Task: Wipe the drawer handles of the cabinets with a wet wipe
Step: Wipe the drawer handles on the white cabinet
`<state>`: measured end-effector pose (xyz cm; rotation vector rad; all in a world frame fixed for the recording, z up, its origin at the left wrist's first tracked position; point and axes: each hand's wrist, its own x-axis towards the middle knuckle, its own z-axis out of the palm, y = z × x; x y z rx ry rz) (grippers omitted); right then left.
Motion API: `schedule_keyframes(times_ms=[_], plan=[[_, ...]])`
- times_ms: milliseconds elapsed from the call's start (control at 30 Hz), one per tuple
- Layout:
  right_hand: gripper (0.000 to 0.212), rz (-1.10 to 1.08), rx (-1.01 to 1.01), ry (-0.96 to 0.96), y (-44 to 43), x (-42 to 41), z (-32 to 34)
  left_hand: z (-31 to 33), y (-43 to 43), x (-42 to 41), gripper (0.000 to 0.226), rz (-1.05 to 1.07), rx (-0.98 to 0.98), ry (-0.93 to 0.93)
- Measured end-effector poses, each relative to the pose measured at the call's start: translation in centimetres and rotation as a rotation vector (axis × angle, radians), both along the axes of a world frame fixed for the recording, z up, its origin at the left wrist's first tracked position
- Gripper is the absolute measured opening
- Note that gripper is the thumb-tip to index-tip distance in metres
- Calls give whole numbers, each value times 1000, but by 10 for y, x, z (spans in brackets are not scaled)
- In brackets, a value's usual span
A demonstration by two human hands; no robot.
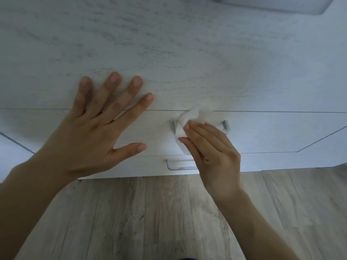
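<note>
Whitish woodgrain cabinet (187, 53) over plank floor (150, 212); left hand (97, 132) splayed loose, right hand (212, 156) pinches wipe (187, 121) on handle (226, 126).

The upper handle (226, 126) is fixed on the top drawer front (272, 132). The wet wipe (189, 119) is laid over the left part of this handle. It is held there between the thumb and fingers of the right grip (212, 151), which is placed just below the handle. The left grip (99, 126) is spread flat well to the left of the handle. The lower handle (180, 165) is found below it, partly hidden by the right grip. The cabinet top (169, 44) is seen above the handle, and the floor (150, 212) far below it.
</note>
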<state>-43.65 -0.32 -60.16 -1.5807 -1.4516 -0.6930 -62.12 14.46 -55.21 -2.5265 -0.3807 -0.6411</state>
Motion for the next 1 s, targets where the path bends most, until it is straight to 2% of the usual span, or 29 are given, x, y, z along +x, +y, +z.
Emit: schedule_keyframes(times_ms=[233,500,767,1000], plan=[[17,-15,-30,-1,-15,22,3,1,0,-1,73,5,11,3],[15,33,9,18,15,-12,1,0,-1,1,73,2,-5,5],[24,109,-56,-152,-28,52,-6,-1,-1,0,73,1,-8,3],[22,11,46,-133,-57,55,-8,-4,-10,2,73,25,-13,-22]])
